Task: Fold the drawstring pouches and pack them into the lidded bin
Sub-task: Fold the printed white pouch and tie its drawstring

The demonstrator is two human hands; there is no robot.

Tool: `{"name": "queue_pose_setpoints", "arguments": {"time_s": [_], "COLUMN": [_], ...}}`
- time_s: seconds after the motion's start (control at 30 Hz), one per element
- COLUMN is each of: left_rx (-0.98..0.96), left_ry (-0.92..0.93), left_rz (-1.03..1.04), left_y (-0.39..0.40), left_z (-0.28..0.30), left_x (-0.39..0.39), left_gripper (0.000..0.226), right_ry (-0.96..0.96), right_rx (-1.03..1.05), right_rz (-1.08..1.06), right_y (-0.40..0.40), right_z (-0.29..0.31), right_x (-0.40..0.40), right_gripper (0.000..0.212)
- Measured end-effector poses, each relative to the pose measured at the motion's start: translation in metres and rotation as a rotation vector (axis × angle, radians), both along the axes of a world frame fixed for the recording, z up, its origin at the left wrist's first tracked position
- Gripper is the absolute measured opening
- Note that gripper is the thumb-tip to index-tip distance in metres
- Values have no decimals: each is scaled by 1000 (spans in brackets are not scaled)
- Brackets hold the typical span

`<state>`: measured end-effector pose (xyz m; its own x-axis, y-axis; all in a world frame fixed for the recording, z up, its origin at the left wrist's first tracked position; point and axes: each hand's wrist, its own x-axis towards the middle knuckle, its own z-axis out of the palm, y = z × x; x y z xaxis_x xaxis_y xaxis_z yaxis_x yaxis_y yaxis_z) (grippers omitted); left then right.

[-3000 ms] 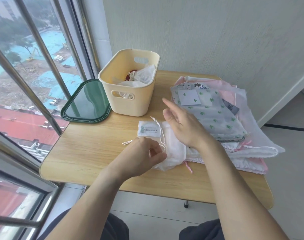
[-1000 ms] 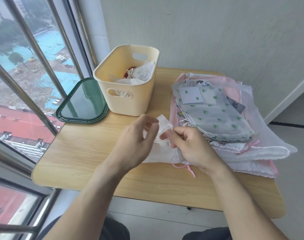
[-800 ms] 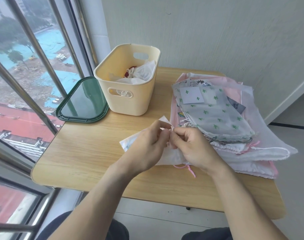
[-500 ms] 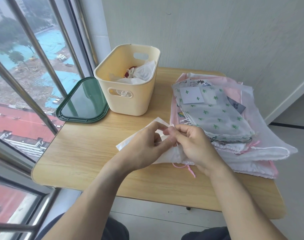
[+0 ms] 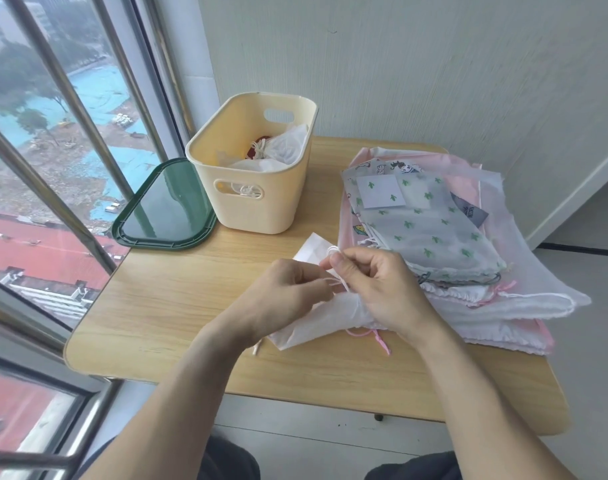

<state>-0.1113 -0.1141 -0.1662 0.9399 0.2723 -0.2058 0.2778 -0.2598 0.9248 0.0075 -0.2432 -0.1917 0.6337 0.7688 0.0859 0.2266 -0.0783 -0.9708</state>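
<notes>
At frame centre, the left hand (image 5: 288,292) and right hand (image 5: 382,289) both pinch the white cord (image 5: 335,252) of a white pouch (image 5: 316,322) on the table (image 5: 178,306); the cream bin (image 5: 261,202) stands above them

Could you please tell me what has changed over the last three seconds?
Both hands came together: the right hand, open before, and the left hand now pinch the drawstring of the white pouch, now bunched. The bin, lid and pouch stack stayed put.
</notes>
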Motion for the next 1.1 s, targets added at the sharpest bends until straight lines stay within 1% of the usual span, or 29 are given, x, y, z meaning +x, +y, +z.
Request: {"name": "queue_pose_setpoints", "arguments": {"time_s": [0.03,0.07,0.13,0.2,0.3,0.33,0.4,0.5,0.6,0.67,0.73,0.87,0.93,0.97,1.0,1.03,1.1], "left_rx": [-102,-137,-51,40,51,56,91,250,472,536,598,800,865,867,828,733,449], "left_ry": [-10,-3,10,-11,-43,-43,-52,-92,-32,-63,-150,-287,-364,-371,-361,-339,-287], "left_rz": [1,-1,11,31,107,129,191,318,400,414,390,330,288,253,216,175,93], "left_y": [1,0,-4,-8,-9,-10,-10,-11,-15,-17,-18,-14,-9,-6,-4,-2,-1], "left_z": [1,1,1,-1,-4,-2,-2,-5,-1,-1,-2,-6,-9,-9,-10,-8,-4], "left_x": [1,1,0,3,5,5,5,6,7,6,3,2,1,0,-2,-5,-10], "left_gripper": [30,35,32,24,15,13,14,29,31,32,28,6,9,11,13,15,17], "right_ry": [-13,-26,-38,10,171,199,188,216,283,265,263,279,277,286,293,296,326], "right_rx": [5,-7,-35,-47,-32,-19,-14,6,21,7,4,12,-7,-17,-28,-35,-29], "right_rz": [22,42,62,43,55,55,29,11,-7,-19,-31,-62,-80,-77,-66,-45,39], "right_y": [1,1,0,-1,-6,-6,-5,-1,5,8,9,12,13,13,12,12,9], "right_z": [-2,-4,-6,-4,-1,1,2,1,0,0,0,1,0,-1,-1,0,4], "right_x": [-1,-1,-1,1,5,4,5,3,-2,-4,-4,-3,-1,1,2,3,5], "right_gripper": [24,26,32,27,24,24,24,23,20,18,21,20,19,19,20,21,26]}}
